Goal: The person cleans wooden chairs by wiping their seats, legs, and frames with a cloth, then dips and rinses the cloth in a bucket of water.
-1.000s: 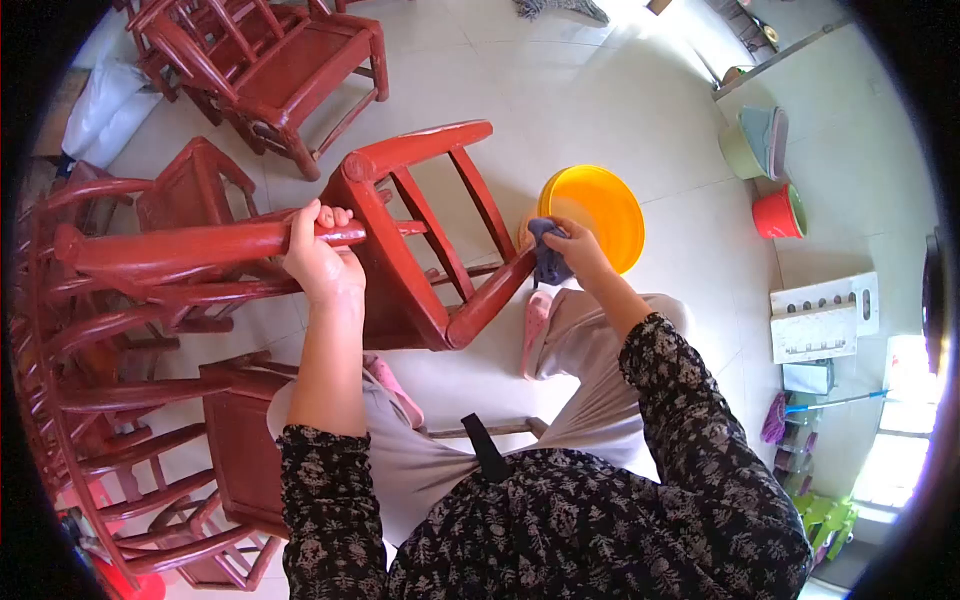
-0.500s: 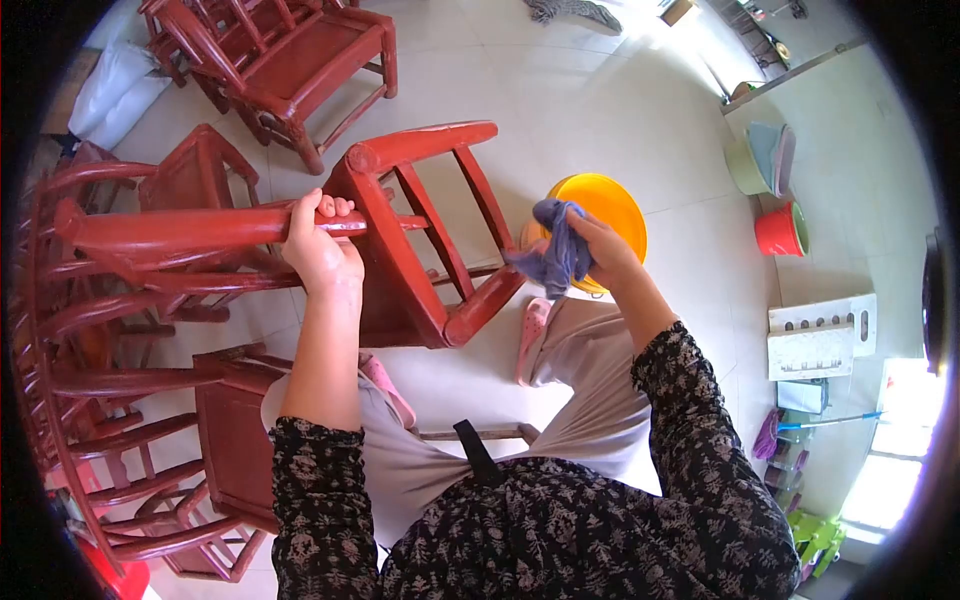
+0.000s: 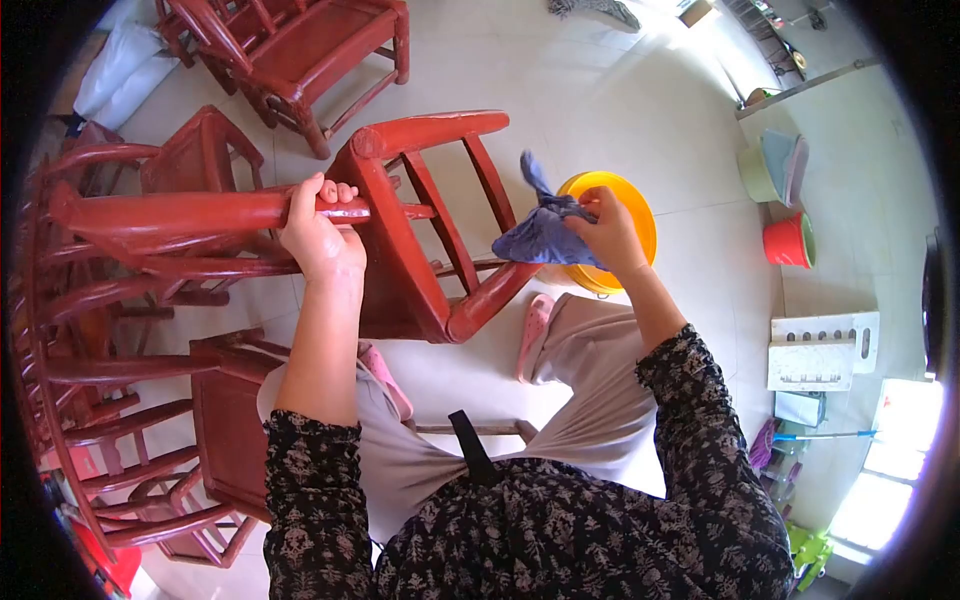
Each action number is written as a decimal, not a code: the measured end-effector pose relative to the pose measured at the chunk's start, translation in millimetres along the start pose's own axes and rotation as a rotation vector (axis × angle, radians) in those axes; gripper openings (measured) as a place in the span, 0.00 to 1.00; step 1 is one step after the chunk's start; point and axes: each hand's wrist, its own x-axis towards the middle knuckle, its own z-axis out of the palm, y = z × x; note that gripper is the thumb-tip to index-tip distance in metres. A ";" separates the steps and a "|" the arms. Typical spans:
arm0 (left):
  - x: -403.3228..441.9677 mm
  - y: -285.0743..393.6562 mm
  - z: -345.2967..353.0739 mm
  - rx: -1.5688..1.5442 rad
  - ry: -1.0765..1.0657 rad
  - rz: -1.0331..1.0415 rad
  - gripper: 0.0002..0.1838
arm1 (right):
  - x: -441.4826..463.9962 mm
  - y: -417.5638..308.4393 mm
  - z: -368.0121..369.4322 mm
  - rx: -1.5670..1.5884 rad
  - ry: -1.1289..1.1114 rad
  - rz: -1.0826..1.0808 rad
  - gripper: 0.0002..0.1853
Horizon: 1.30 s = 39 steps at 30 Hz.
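Observation:
My left hand (image 3: 325,232) is wrapped round a back post of a red wooden chair (image 3: 410,310), which lies tipped over on the floor in front of me. Pinched in my right hand (image 3: 610,228) is a blue-grey cloth (image 3: 545,235). One end of the cloth flicks upward and the rest hangs near the chair's lower leg; I cannot tell whether they touch. Just beyond my right hand stands a yellow bucket (image 3: 640,225), partly hidden by the hand and cloth.
More red chairs stand at the upper left (image 3: 320,70) and crowd the left side (image 3: 225,420). Along the right wall are a red bucket (image 3: 785,243), a pale green basin (image 3: 755,175) and a white rack (image 3: 815,350). Pink shoes (image 3: 535,335) are below.
The cloth has swung from a bunched shape to a spread one, its end flipping up. My right hand has turned slightly. My left hand keeps its hold on the chair.

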 end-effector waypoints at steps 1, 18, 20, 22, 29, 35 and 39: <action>0.6 0.2 0.9 -0.003 0.005 -0.001 0.10 | -2.1 -1.3 6.7 0.001 -0.004 -0.002 0.20; -1.8 2.0 -2.5 -0.014 -0.001 -0.002 0.09 | -21.8 -45.4 53.4 -0.771 -0.714 -0.491 0.29; -4.0 3.5 -3.8 -0.003 -0.001 0.005 0.09 | -20.1 -42.2 56.9 -0.737 -0.736 -0.486 0.29; -5.3 4.2 -5.5 0.014 -0.040 0.023 0.09 | -19.6 -36.8 55.2 -0.604 -0.704 -0.470 0.26; -6.0 4.5 -9.1 0.035 -0.052 0.038 0.09 | -27.1 -16.6 48.3 -0.409 -0.593 -0.457 0.29; -7.9 4.3 -4.8 0.036 -0.044 0.049 0.09 | -32.8 -36.3 57.4 -0.607 -0.624 -0.481 0.29; -6.6 3.3 -2.8 0.068 -0.047 0.044 0.11 | -26.7 -30.2 60.3 -0.538 -0.576 -0.401 0.24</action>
